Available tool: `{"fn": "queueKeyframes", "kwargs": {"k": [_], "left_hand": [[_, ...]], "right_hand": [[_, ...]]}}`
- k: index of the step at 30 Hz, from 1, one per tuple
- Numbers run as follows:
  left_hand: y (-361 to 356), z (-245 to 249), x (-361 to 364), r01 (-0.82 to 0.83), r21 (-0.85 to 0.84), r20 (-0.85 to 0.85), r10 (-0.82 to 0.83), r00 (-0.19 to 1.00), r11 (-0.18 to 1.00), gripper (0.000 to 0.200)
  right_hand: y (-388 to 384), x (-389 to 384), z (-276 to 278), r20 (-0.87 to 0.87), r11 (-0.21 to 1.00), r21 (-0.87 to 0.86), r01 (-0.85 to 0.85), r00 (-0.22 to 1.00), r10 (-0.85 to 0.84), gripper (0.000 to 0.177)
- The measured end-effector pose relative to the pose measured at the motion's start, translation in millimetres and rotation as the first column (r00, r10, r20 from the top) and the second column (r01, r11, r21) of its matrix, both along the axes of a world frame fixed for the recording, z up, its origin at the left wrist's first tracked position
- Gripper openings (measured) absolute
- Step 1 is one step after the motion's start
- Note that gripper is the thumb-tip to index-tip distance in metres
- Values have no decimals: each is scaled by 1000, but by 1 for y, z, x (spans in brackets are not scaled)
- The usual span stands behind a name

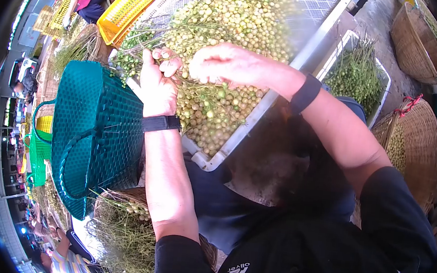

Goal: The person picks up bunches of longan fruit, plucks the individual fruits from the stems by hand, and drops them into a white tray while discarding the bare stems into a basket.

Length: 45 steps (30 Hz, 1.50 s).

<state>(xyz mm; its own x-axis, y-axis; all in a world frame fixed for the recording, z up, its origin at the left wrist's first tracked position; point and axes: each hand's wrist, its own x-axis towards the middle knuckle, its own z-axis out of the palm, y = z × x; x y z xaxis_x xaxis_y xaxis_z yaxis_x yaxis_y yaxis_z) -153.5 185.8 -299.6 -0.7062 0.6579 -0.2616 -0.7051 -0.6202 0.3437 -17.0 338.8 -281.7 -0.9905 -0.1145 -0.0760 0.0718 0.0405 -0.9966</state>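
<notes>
Left hand (159, 86): fingers curled inward, palm side partly up, close over the fruit; whether anything is pinched, cannot tell. Right hand (225, 63): just beside it, fingers bent, tips lowered toward the heap; grip hidden, cannot tell. Dark flat bands at both wrists. Beneath both: small round fruit (255, 27), smooth, pale yellow-green to tan, heaped in a white tray (208, 163) with a rigid, rounded-corner rim. Wiry, thin stems (207, 33) strewn across the heap. Near the left forearm, a teal basket (82, 107), glossy plaited strips, looped handles. Beyond, a yellow crate (131, 7), slotted plastic. Far right, a wicker basket (423, 140), coarse weave, bulging sides
</notes>
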Motion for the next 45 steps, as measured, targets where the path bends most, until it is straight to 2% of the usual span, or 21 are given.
{"fn": "queueKeyframes", "kwargs": {"k": [1,3,6,7,8,10,11,12,14,15,19,22,24,25,27,30,33,35,39,43,45], "left_hand": [[-2,1,0,-1,0,0,1,1000,1000,41],[-8,4,-2,-7,-78,-168,-6,986,997,40],[-18,6,-9,-23,-166,-211,-12,977,986,39],[-16,7,-7,-108,-168,-207,72,976,980,39],[-16,8,-7,-109,-165,-209,73,975,980,39],[-19,7,-7,-108,-135,-202,80,976,985,38],[-20,6,-8,-110,-134,-202,81,976,985,38],[-21,7,-9,-94,-101,-186,74,980,990,38],[-21,7,-8,-78,-68,-170,66,983,995,37],[-17,11,-2,-93,-63,-144,83,986,994,37],[-19,7,-7,-65,18,-83,67,994,998,37],[-25,5,-14,-86,79,12,85,996,993,36],[-25,7,-14,-108,78,50,105,993,991,38],[-25,6,-14,-119,79,54,114,992,990,38],[-25,3,-14,-128,79,57,123,991,989,38],[-27,2,-15,-94,113,-2,95,995,989,32],[-33,7,-15,-116,117,10,116,993,986,31],[-38,11,-17,-192,120,93,182,979,974,31],[-42,7,-24,-173,144,81,163,983,974,34],[-40,10,-19,-173,95,56,169,984,980,37],[-37,9,-18,-173,74,12,173,985,982,38]], "right_hand": [[3,0,-1,0,1000,0,-1,1000,1,13],[15,-2,-4,55,950,-310,-19,998,38,17],[23,-5,-7,85,952,-289,101,993,-80,23],[21,-5,-7,108,976,-70,206,974,-198,20],[18,-4,-9,105,976,-68,206,975,-198,20],[11,-2,-7,-55,989,4,145,988,-145,20],[14,0,-4,-52,986,160,42,998,-34,23],[14,-1,-7,-51,986,161,39,998,-31,23],[11,-7,-18,-191,964,257,-64,975,115,18],[3,-10,-24,-366,952,306,24,926,95,30],[-1,-12,-29,-420,967,250,56,906,56,32],[5,-3,-10,-297,967,247,68,955,9,28],[10,7,7,16,994,82,-66,998,65,24],[11,5,2,14,994,82,-66,998,65,24],[13,1,-9,130,951,-282,-128,977,170,22],[11,4,-10,93,896,-414,-159,972,216,23],[18,8,1,50,909,-376,-181,975,215,22],[19,6,0,71,906,-396,-150,979,193,22],[8,7,-2,97,921,-385,-66,989,112,25],[8,-1,-2,93,913,-390,-118,982,167,26],[4,0,2,153,979,-204,-10,987,42,27]]}}
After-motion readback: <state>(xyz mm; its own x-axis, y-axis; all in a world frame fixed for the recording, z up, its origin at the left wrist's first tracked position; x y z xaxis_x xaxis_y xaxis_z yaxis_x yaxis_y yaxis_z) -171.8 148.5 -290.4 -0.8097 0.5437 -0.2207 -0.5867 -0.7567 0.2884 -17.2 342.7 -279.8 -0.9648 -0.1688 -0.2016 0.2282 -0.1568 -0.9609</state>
